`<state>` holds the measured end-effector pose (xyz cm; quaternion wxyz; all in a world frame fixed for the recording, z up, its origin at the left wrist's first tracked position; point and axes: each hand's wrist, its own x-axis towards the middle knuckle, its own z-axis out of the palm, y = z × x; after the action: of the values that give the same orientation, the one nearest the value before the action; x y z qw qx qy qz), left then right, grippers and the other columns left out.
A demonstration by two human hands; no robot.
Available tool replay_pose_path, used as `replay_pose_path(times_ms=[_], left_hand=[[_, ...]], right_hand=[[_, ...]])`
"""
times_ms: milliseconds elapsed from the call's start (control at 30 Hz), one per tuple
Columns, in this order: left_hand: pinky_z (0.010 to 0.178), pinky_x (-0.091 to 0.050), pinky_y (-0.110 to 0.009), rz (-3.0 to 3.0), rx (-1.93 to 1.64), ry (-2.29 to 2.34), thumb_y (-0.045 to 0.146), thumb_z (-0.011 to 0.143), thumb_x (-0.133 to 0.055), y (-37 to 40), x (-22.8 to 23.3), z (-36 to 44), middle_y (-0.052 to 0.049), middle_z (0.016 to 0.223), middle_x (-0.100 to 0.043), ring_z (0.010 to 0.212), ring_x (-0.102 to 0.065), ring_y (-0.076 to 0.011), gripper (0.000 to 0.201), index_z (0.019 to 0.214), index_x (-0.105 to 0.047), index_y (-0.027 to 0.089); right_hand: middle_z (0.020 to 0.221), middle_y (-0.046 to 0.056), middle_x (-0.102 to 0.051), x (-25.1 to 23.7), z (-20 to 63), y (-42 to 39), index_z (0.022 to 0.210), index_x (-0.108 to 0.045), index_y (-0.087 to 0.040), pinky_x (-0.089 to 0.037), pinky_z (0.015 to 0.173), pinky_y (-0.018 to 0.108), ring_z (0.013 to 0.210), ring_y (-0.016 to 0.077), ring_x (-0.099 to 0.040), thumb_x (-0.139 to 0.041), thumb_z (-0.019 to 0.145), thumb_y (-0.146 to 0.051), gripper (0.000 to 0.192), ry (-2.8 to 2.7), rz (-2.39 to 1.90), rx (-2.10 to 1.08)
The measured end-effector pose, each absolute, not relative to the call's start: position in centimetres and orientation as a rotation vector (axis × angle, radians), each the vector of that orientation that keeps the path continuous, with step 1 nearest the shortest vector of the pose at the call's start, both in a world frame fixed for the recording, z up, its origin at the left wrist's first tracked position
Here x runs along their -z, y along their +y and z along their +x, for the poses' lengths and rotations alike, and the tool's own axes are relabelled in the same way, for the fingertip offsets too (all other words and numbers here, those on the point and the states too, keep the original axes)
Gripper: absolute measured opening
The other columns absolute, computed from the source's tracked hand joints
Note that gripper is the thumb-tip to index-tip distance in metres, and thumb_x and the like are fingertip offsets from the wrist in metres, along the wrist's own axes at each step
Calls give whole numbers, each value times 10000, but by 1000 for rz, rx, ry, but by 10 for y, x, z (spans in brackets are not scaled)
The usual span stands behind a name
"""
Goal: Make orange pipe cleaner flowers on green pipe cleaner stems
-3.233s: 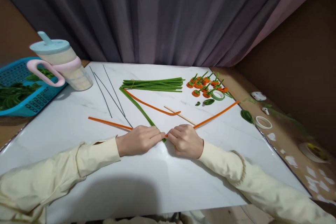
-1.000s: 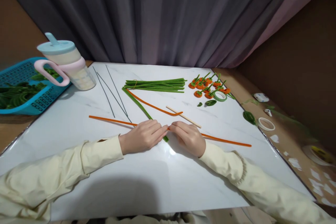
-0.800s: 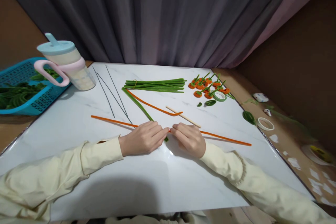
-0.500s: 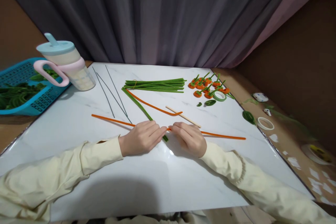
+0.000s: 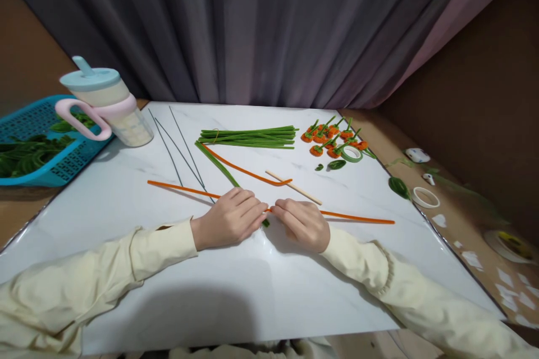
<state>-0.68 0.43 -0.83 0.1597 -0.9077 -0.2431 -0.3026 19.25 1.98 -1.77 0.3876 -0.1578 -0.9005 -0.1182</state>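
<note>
An orange pipe cleaner point(image 5: 357, 216) runs sideways through both hands, its two ends sticking out left and right. My left hand point(image 5: 233, 216) is closed, pinching it near the middle. Close beside, my right hand point(image 5: 304, 223) pinches it too, fingertips a small gap from the left ones. Green pipe cleaners point(image 5: 219, 165) slant under my left hand, a tip showing below the fingers. Behind the hands lie another orange pipe cleaner point(image 5: 242, 168) with a bent end and a thin wooden stick point(image 5: 295, 188). A bundle of green pipe cleaners point(image 5: 248, 137) lies further back.
Several orange fuzzy pieces with green stems point(image 5: 320, 134) lie back right, beside green tape point(image 5: 352, 153) and a green leaf point(image 5: 337, 165). Thin dark wires point(image 5: 179, 146) lie left. A cup point(image 5: 122, 112) stands by a blue basket point(image 5: 63, 165). White tape point(image 5: 426, 197) sits right.
Both hands have barely moved and keep hold of the orange pipe cleaner. Its middle has dipped slightly between the fingertips, and the left fingers have shifted a little.
</note>
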Motion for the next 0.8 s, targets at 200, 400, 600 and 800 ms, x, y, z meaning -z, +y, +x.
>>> replay_pose_path(times_ms=[200, 400, 600, 800], left_hand=[[612, -429, -314, -2683, 796, -634, 68, 870, -374, 5, 13, -10, -90, 752, -589, 692, -474, -190, 169, 944, -526, 82], [590, -418, -310, -2682, 737, -594, 68, 878, -373, 2, 12, -9, -72, 698, -550, 646, -450, -182, 160, 925, -526, 80], [597, -428, -316, -2733, 656, -600, 67, 878, -366, 1, 9, -8, -77, 700, -561, 647, -454, -187, 169, 910, -532, 79], [602, -436, -305, -2739, 809, -623, 75, 893, -340, 4, 14, -11, -86, 729, -587, 657, -483, -182, 197, 996, -507, 85]], right_hand=[[725, 64, -606, 19, 191, 20, 848, -510, -125, -311, 468, 241, 570, 116, -481, -406, 834, -24, 146, -2271, -377, 337], [691, 56, -605, 16, 190, 21, 751, -516, -131, -272, 451, 258, 534, 117, -441, -415, 824, -24, 164, -2301, -285, 445], [644, 34, -589, 14, 190, 20, 681, -519, -146, -244, 445, 270, 531, 123, -439, -484, 804, -59, 154, -2346, -228, 578], [703, 58, -607, 16, 192, 21, 787, -529, -123, -271, 450, 263, 551, 123, -452, -433, 817, -37, 132, -2315, -282, 493]])
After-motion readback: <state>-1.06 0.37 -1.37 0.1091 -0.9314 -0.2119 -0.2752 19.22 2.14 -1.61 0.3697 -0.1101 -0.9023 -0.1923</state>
